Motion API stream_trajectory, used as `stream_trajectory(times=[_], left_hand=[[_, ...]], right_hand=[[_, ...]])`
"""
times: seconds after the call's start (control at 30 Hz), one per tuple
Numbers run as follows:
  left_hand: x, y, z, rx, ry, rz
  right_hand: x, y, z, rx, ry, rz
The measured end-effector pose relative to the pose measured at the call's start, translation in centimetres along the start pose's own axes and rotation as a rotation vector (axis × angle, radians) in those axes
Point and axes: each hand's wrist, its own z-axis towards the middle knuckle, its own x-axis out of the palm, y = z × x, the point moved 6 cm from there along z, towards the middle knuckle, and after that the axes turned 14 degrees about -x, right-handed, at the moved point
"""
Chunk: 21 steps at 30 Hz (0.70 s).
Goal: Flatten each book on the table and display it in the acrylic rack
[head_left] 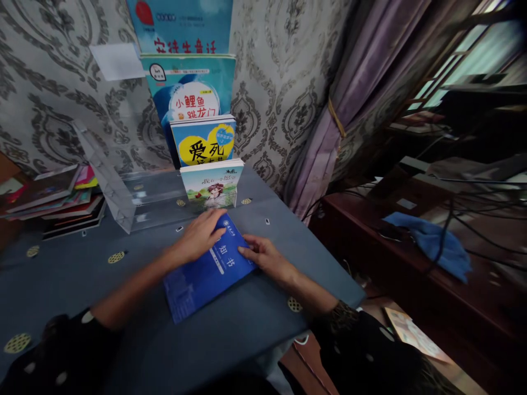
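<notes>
A blue booklet (203, 277) with white characters lies flat on the blue-grey tablecloth (102, 307). My left hand (200, 236) rests palm down on its upper part, fingers stretched out flat. My right hand (263, 256) grips its right edge, fingers curled onto the cover. Just behind the booklet stands a tiered clear rack (123, 192) holding several children's books; the lowest is a pale green book (212, 184), with a yellow-and-blue book (203, 140) above it.
A stack of books (57, 200) lies at the table's left rear. A patterned wall and a purple curtain (346, 104) stand behind. To the right, a dark wooden cabinet (411, 263) carries a blue cloth (432, 241) and cables.
</notes>
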Motion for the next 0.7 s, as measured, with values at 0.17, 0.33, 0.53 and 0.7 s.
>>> stream_trajectory(times=[0.17, 0.33, 0.53, 0.7], left_hand=[[1.2, 5.4, 0.8, -0.305, 0.159, -0.516], [1.5, 8.0, -1.8, -0.380, 0.025, -0.406], [0.7, 8.0, -3.3, -0.126, -0.131, 0.242], [2.2, 8.9, -5.5, -0.014, 0.124, 0.431]], right_hand=[[-2.9, 1.1, 1.3, -0.006, -0.199, 0.017], [-3.0, 0.3, 1.8, -0.071, -0.167, -0.116], [-2.9, -0.7, 3.6, -0.131, -0.125, -0.277], [-3.1, -0.9, 4.1, -0.145, -0.107, -0.332]])
